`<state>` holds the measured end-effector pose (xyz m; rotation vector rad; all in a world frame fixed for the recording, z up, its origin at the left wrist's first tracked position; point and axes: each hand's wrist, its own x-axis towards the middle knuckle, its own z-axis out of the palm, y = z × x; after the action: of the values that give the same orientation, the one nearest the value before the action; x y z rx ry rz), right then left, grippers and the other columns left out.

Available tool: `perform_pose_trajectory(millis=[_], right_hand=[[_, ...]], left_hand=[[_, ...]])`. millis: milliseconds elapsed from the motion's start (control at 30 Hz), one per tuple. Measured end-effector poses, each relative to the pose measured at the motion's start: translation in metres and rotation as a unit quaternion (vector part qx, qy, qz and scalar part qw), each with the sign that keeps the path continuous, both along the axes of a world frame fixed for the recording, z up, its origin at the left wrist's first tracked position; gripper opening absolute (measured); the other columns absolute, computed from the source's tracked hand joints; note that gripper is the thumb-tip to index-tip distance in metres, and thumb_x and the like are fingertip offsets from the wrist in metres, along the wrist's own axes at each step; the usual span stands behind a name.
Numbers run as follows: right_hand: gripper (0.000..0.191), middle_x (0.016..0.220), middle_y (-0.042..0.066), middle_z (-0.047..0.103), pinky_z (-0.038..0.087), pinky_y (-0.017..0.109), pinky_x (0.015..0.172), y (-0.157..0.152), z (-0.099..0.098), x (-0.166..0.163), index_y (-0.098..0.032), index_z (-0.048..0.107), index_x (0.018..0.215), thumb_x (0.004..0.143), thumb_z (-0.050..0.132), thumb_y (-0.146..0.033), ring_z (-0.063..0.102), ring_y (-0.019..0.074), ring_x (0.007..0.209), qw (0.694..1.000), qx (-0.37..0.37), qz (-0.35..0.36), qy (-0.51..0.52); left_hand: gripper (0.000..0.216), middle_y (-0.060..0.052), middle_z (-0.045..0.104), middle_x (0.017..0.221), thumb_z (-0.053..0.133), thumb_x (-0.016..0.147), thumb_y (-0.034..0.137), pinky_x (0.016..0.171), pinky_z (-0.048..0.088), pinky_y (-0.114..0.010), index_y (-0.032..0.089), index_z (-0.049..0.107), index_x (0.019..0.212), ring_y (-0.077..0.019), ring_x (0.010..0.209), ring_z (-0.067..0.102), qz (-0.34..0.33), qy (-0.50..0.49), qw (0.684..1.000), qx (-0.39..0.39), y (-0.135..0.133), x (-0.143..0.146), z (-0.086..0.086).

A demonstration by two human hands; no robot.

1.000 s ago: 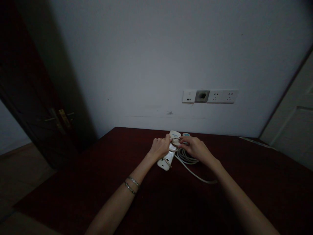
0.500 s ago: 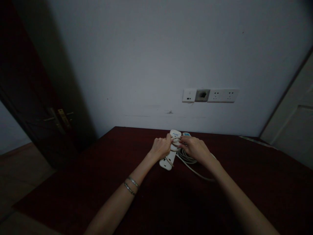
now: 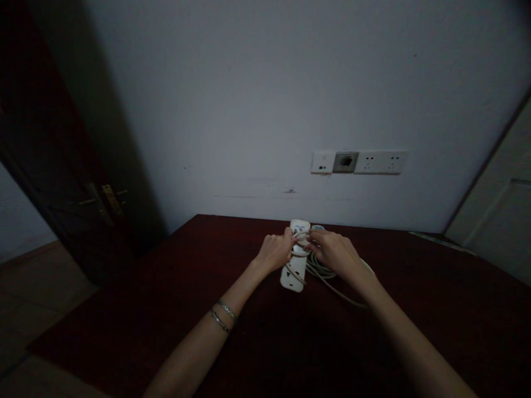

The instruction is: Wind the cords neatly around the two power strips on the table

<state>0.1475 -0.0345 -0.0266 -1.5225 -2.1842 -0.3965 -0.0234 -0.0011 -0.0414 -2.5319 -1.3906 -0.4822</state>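
Observation:
A white power strip (image 3: 295,270) lies on the dark red table (image 3: 249,342), its long side pointing away from me. Its pale cord (image 3: 327,276) is coiled beside it on the right, with one or two loops crossing the strip. My left hand (image 3: 276,251) is closed, fingers pinching the cord at the strip's far end. My right hand (image 3: 334,250) is closed too, gripping the same cord from the right. Two thin bracelets sit on my left forearm (image 3: 224,315).
A row of white wall sockets (image 3: 359,162) is set in the grey wall above the table's far edge. A dark wooden door (image 3: 70,182) with a brass handle stands at the left. A pale door panel (image 3: 498,215) is at the right.
The power strip has swung from a slant to nearly straight and shifted slightly right. Both hands stayed at its far end, working the cord over it.

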Motion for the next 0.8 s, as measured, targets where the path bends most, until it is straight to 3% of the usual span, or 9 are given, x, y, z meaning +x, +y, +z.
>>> perform_pose_trajectory(millis=[133,233,367,533,633,800], right_hand=[[0.014,0.097,0.008,0.065,0.035,0.025,0.050,-0.001,0.000,-0.002,-0.020,0.061,0.085,0.080,0.052,-0.029,0.062,0.0190,0.069,1.000,0.009,-0.015,0.005],[0.025,0.091,0.009,0.066,0.038,0.028,0.052,-0.001,-0.001,-0.003,-0.019,0.057,0.100,0.079,0.052,-0.031,0.062,0.0225,0.071,0.999,0.000,-0.020,0.041],[0.043,0.114,0.012,0.058,0.045,0.033,0.067,0.005,-0.004,0.004,-0.018,0.049,0.119,0.078,0.055,-0.032,0.060,0.0254,0.090,0.994,0.013,0.040,0.100],[0.034,0.106,0.010,0.060,0.046,0.033,0.071,0.014,-0.008,0.013,-0.019,0.054,0.107,0.076,0.059,-0.031,0.060,0.0223,0.087,0.985,0.017,0.093,0.145],[0.031,0.097,0.008,0.061,0.045,0.033,0.070,0.015,-0.009,0.011,-0.019,0.054,0.099,0.073,0.062,-0.032,0.060,0.0220,0.082,0.985,0.021,0.087,0.148],[0.031,0.094,0.006,0.060,0.044,0.032,0.066,0.009,-0.007,0.003,-0.019,0.052,0.097,0.072,0.063,-0.034,0.059,0.0208,0.078,0.985,0.032,0.069,0.155]], left_hand=[[0.033,-0.013,0.065,0.079,0.022,0.094,0.038,0.065,0.044,-0.032,0.013,0.040,0.104,-0.0261,0.077,0.065,-0.006,-0.005,1.000,0.005,0.002,-0.002,-0.001],[0.034,-0.012,0.065,0.080,0.021,0.094,0.040,0.064,0.043,-0.031,0.013,0.040,0.105,-0.0251,0.076,0.065,-0.020,-0.012,1.000,0.001,0.002,-0.005,0.001],[0.031,-0.009,0.065,0.083,0.024,0.094,0.041,0.065,0.042,-0.030,0.016,0.040,0.105,-0.0238,0.077,0.065,-0.042,-0.030,0.999,0.002,0.002,-0.009,0.005],[0.037,-0.009,0.066,0.084,0.022,0.093,0.045,0.065,0.042,-0.029,0.017,0.042,0.105,-0.0226,0.077,0.065,-0.037,-0.052,0.998,-0.002,-0.001,-0.007,0.007],[0.041,-0.008,0.066,0.084,0.027,0.090,0.053,0.065,0.042,-0.029,0.018,0.043,0.103,-0.0232,0.079,0.064,-0.022,-0.080,0.997,-0.008,-0.002,-0.004,0.006],[0.035,-0.007,0.066,0.082,0.031,0.090,0.049,0.065,0.041,-0.028,0.019,0.044,0.103,-0.0229,0.079,0.064,-0.025,-0.121,0.992,-0.006,0.000,-0.004,0.001]])
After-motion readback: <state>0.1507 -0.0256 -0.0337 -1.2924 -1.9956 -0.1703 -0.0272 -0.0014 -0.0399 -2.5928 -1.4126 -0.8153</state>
